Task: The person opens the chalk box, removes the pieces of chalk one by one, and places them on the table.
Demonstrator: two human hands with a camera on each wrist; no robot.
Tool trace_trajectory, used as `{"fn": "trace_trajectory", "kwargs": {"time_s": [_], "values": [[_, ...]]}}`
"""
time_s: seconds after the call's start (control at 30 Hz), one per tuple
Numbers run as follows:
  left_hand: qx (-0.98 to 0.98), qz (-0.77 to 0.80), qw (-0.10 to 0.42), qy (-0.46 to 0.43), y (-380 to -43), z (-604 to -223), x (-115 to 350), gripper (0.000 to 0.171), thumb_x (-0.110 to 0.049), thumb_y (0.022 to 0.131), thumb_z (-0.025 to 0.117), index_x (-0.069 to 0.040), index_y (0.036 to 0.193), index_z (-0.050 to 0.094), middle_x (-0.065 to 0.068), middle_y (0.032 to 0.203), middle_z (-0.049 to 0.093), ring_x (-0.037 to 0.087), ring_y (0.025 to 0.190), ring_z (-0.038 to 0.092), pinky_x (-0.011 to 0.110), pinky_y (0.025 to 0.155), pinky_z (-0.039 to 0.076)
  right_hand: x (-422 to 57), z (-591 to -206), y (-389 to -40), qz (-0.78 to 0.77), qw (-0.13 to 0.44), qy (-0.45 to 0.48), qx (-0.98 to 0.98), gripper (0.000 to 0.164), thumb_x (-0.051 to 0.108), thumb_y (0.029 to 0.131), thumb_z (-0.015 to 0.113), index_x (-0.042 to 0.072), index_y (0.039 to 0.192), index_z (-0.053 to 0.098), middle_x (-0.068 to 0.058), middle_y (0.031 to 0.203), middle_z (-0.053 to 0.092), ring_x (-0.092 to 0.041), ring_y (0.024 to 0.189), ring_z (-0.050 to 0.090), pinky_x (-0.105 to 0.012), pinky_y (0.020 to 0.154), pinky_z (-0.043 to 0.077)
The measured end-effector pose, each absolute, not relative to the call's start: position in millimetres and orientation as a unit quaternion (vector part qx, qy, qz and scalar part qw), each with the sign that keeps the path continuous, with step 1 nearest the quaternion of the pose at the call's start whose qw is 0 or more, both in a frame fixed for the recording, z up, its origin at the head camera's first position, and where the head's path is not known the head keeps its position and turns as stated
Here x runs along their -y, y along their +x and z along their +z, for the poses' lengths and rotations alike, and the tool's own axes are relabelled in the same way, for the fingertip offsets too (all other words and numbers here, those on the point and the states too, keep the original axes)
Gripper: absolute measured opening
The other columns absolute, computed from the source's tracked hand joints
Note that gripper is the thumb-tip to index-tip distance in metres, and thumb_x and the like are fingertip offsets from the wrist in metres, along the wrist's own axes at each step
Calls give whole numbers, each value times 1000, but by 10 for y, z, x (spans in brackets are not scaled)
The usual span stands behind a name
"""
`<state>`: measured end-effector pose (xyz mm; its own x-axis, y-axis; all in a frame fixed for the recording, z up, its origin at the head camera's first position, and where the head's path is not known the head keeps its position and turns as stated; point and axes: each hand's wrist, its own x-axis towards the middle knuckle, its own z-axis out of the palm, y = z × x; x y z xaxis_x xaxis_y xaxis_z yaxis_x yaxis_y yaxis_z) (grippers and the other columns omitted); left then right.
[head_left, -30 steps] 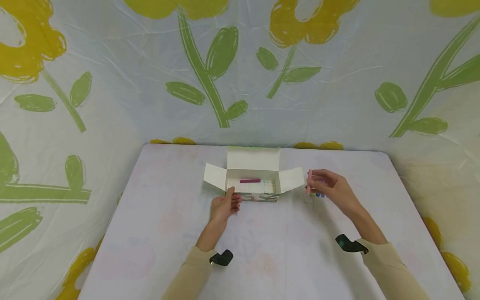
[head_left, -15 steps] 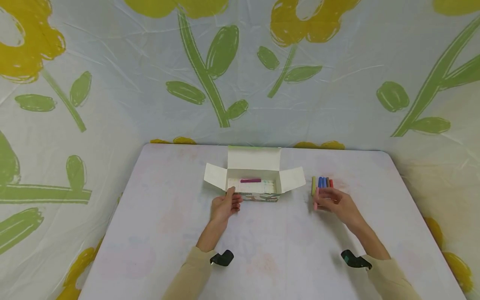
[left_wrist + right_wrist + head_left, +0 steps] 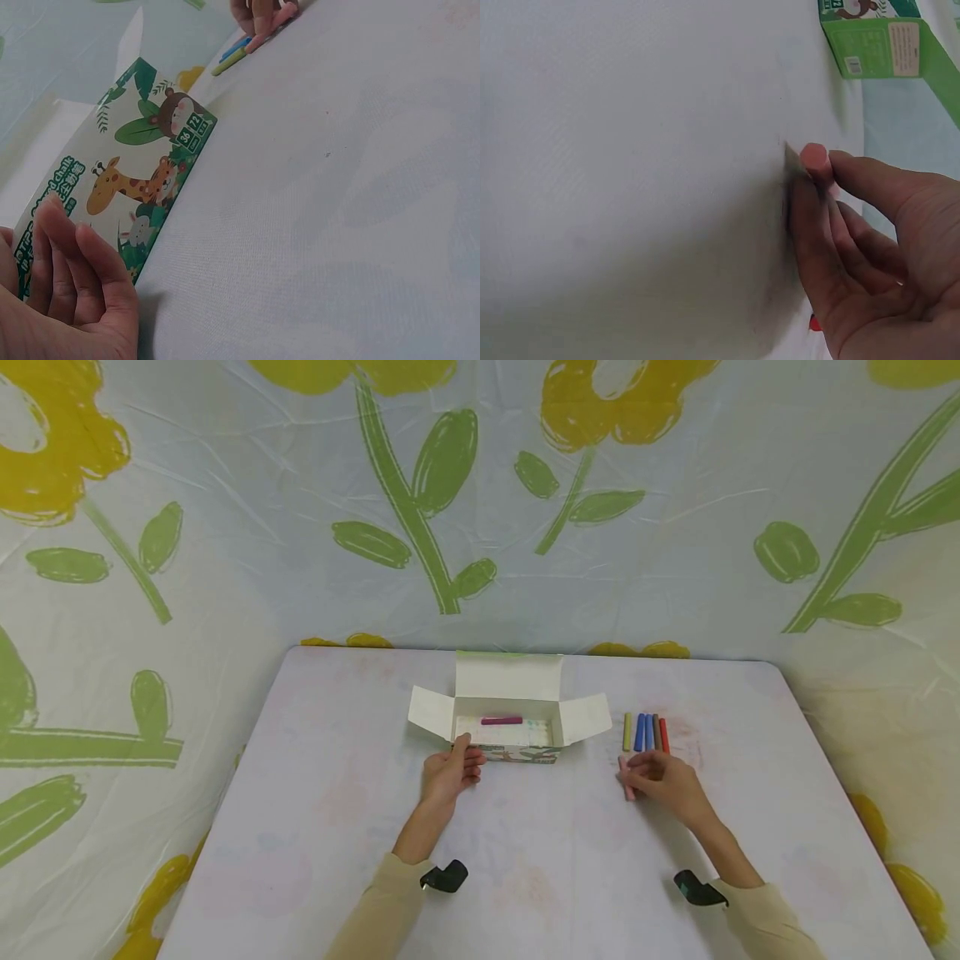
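Note:
My right hand (image 3: 671, 782) pinches a stick of pink chalk (image 3: 815, 160) between thumb and fingers, low over the table. Just beyond it lie a yellow-green chalk (image 3: 627, 732), two blue chalks (image 3: 640, 732), a brown chalk (image 3: 657, 732) and a red chalk (image 3: 664, 737), side by side. My left hand (image 3: 446, 774) holds the front of an open chalk box (image 3: 112, 169), thumb at the rim and fingers against the printed side. A purple chalk (image 3: 501, 721) lies across the white chalk tray area (image 3: 468, 726) inside the box.
The box's white flaps (image 3: 586, 719) are spread, one pointing toward the chalk row. The table (image 3: 525, 860) has a pale cloth, its far edge meeting a flower-printed curtain (image 3: 502, 527). Dark camera mounts (image 3: 444, 876) sit on both wrists.
My right hand has brought the pink chalk toward me, from beside the right flap down to the near side of the row, uncovering the other chalks. The left hand stays at the box.

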<state>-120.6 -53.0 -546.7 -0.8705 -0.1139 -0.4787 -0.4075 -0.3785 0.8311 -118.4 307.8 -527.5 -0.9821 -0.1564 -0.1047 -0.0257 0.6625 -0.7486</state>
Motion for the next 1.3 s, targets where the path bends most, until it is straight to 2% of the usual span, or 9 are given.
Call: {"fn": "trace_trajectory", "kwargs": {"time_s": [0.2,0.47,0.67,0.87,1.03,1.17,1.3], "values": [[-549,797,104,-231,-1200,-5435,545,41,-33,102,64,7,94,71,6,76,72,9,60,58,22,59,52,-3034,-5241,-1190,-388,70,-50,-918,25,12,94,76,-7,109,67,-14,93,72,-22,79,67,-23,60,53],[-546,798,94,-236,-1209,-5496,545,41,-37,100,67,3,90,72,4,75,71,9,61,58,21,59,52,-2987,-5071,-1268,-396,41,-66,-915,20,8,99,68,-7,111,67,-18,96,71,-27,82,69,-21,64,54],[-544,800,93,-237,-1218,-5493,535,40,-34,101,66,3,88,72,4,74,71,9,60,58,21,60,53,-2933,-4885,-1336,-432,19,-70,-899,24,11,102,65,-9,115,65,-23,102,71,-21,82,71,-19,69,57],[-544,800,93,-236,-1222,-5510,532,40,-34,100,67,4,89,71,5,74,71,9,61,58,21,60,53,-2841,-4672,-1424,-450,-11,-57,-891,29,20,105,63,-4,120,65,-21,106,71,-17,87,69,-16,73,55],[-545,802,95,-226,-1214,-5513,545,43,-36,100,67,5,91,71,5,76,71,9,61,58,22,60,53,-2730,-4522,-1506,-477,-27,-69,-876,30,21,105,62,-3,123,63,-21,109,70,-6,88,67,-11,80,53],[-545,804,94,-220,-1209,-5513,555,43,-36,101,66,6,92,70,6,76,71,9,62,58,22,60,53,-2575,-4437,-1577,-500,-30,-92,-861,28,18,105,63,-5,121,63,-21,109,69,-5,89,67,-11,82,53],[-542,806,94,-220,-1204,-5494,542,42,-35,101,66,5,91,70,5,75,71,9,61,58,22,60,53,-2391,-4412,-1652,-507,-23,-103,-856,27,18,103,65,-4,118,65,-20,107,70,-9,90,67,-11,82,52]]}}
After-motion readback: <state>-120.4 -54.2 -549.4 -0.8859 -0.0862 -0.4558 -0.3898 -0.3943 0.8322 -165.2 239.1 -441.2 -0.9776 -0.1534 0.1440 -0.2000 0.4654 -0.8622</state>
